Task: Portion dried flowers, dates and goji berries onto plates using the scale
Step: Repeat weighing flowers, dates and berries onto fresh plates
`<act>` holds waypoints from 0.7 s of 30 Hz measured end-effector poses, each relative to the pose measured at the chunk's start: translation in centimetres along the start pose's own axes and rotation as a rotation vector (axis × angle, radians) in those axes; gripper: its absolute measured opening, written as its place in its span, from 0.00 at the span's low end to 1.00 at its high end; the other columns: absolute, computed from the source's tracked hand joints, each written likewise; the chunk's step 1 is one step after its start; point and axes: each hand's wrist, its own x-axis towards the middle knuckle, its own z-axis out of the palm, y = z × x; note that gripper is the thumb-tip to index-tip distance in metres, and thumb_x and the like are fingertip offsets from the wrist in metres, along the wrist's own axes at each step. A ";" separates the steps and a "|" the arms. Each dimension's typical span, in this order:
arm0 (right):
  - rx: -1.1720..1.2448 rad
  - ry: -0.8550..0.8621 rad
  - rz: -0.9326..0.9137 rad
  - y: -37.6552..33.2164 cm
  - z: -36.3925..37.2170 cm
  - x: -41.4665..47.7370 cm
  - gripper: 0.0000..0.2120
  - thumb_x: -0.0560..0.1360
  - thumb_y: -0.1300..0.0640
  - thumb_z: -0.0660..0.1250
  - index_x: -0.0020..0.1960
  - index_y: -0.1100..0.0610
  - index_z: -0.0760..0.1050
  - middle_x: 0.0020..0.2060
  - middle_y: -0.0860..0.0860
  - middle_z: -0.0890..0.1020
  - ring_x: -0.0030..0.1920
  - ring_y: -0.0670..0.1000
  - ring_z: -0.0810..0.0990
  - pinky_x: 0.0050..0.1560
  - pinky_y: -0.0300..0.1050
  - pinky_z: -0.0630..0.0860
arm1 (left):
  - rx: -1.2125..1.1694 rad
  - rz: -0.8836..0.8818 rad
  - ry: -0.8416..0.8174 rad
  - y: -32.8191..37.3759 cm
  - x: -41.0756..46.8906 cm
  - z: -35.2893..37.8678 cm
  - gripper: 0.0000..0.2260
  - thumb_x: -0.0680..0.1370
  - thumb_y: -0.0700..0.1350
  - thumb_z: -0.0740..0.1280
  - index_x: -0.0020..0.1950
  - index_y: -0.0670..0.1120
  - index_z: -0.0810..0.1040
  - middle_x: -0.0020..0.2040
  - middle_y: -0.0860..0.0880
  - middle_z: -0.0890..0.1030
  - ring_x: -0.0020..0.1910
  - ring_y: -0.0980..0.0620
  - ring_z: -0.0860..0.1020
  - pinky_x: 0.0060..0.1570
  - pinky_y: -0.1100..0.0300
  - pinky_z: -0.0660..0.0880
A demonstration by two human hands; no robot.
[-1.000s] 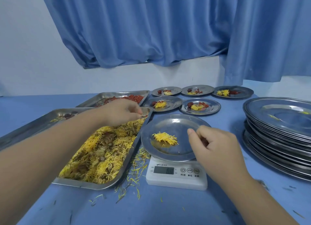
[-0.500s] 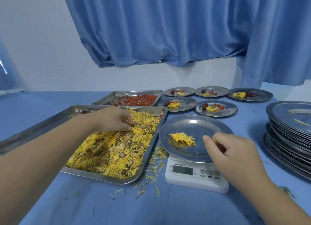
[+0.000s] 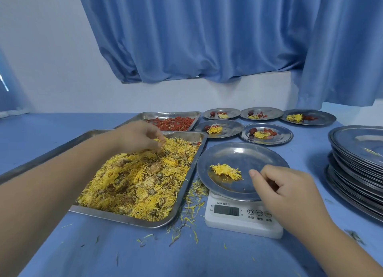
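A steel tray heaped with dried yellow flowers lies at the left. My left hand hovers over its far end and pinches a few yellow petals. Beside the tray, a white scale carries a steel plate with a small flower pile. My right hand hangs over the plate's near right rim, fingers curled, thumb pointing left. Something dark red shows inside the curl; it looks like a date. A tray of goji berries stands behind.
Several filled plates with flowers, dates and goji sit in two rows at the back. A tall stack of steel plates stands at the right edge. Loose petals litter the blue cloth between tray and scale. A blue curtain hangs behind.
My left hand has risen a little off the flower heap with petals pinched in its fingertips. My right hand stays by the plate's rim. The view has shifted left.
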 end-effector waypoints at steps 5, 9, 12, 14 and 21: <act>-0.013 0.002 -0.003 -0.4 -0.3 0.1 0.22 0.74 0.50 0.63 0.27 0.52 0.56 0.20 0.48 0.62 0.25 0.52 0.66 0.25 0.47 0.64 | -0.154 0.000 0.097 0.8 -0.1 0.0 0.07 0.80 0.48 0.65 0.51 0.59 0.81 0.53 0.51 0.83 0.52 0.42 0.80 0.42 0.62 0.69; 0.003 0.005 0.009 -0.5 -0.4 0.1 0.21 0.74 0.49 0.62 0.27 0.53 0.58 0.20 0.49 0.63 0.26 0.52 0.66 0.25 0.48 0.65 | -0.314 -0.002 0.108 1.9 -0.3 0.7 0.09 0.81 0.46 0.64 0.50 0.58 0.82 0.51 0.52 0.82 0.37 0.62 0.81 0.31 0.67 0.74; 0.005 0.009 0.005 -0.4 -0.6 0.1 0.21 0.75 0.50 0.62 0.27 0.54 0.59 0.20 0.49 0.64 0.25 0.52 0.66 0.26 0.47 0.65 | -0.401 -0.023 0.062 3.3 -0.3 1.2 0.09 0.81 0.46 0.64 0.50 0.56 0.83 0.50 0.50 0.82 0.38 0.57 0.82 0.30 0.68 0.76; 0.017 0.021 0.013 -0.4 -0.8 0.2 0.21 0.75 0.50 0.61 0.27 0.54 0.60 0.20 0.49 0.63 0.25 0.52 0.66 0.26 0.47 0.64 | -0.389 -0.004 0.050 4.6 0.0 1.6 0.08 0.81 0.48 0.65 0.50 0.59 0.83 0.51 0.54 0.82 0.47 0.55 0.81 0.33 0.68 0.76; 0.081 0.149 0.075 0.1 -1.9 0.8 0.22 0.75 0.54 0.65 0.27 0.57 0.61 0.20 0.50 0.63 0.25 0.51 0.64 0.26 0.48 0.64 | -0.348 0.170 -0.086 11.3 1.8 4.8 0.06 0.77 0.50 0.70 0.52 0.61 0.82 0.45 0.63 0.83 0.42 0.67 0.80 0.50 0.61 0.74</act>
